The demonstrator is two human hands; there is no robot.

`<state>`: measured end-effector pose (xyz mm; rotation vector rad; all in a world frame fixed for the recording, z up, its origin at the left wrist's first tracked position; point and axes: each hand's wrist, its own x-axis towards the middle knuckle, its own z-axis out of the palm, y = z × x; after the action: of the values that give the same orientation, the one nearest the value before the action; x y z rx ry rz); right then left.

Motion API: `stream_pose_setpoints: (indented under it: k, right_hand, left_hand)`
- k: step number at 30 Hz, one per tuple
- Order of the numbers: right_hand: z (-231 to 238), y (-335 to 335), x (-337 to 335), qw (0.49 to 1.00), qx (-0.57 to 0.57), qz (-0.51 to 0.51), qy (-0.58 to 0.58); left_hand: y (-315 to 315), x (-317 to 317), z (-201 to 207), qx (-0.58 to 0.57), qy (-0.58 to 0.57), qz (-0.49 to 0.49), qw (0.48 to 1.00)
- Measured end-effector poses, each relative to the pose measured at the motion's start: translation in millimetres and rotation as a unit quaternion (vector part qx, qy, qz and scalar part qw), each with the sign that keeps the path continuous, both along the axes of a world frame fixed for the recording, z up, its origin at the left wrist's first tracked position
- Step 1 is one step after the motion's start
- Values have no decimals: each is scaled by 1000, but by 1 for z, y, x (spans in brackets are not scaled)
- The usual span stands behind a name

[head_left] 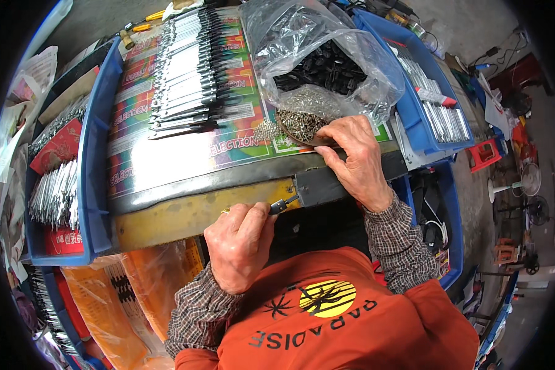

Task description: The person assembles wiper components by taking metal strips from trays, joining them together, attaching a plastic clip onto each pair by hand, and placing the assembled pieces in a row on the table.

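My left hand [239,246] is closed around a small black part with a metal tip [282,205], which sticks out past the fingers beside the bench's front edge. Most of that part is hidden in the grip. My right hand [356,160] is at the near rim of a shallow dish of small metal pins [299,126], fingers curled and thumb low; whatever is at the fingertips is too small to make out. Behind the dish lies an open clear plastic bag [376,74] of black plastic pieces [320,66]. A long row of flat metal parts [185,74] with dark ends lies on the colourful bench cover.
Blue bins [102,148] with metal parts flank the bench on the left, and another blue bin [422,123] stands at right. Loose pins [267,130] lie beside the dish. Below the bench are orange crates [105,302], a red stool [484,154] and a fan [529,179] farther right.
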<state>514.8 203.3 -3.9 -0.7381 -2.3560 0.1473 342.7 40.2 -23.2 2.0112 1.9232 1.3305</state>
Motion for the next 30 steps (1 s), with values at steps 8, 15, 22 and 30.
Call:
stream_pose_setpoints:
  k: [8,15,22,30]
  right_hand:
    - [-5,1,1,1000,3,-14,-6]
    - [-3,4,4,997,-69,14,31]
    - [3,11,7,992,-121,40,14]
    - [0,8,8,993,-103,31,44]
  left_hand:
    - [1,0,0,-4,-2,-5,1000]
    - [1,-1,-5,19,5,-9,1000]
    - [0,0,-3,6,-1,-10,1000]
    - [-1,0,-1,-2,-16,-7,1000]
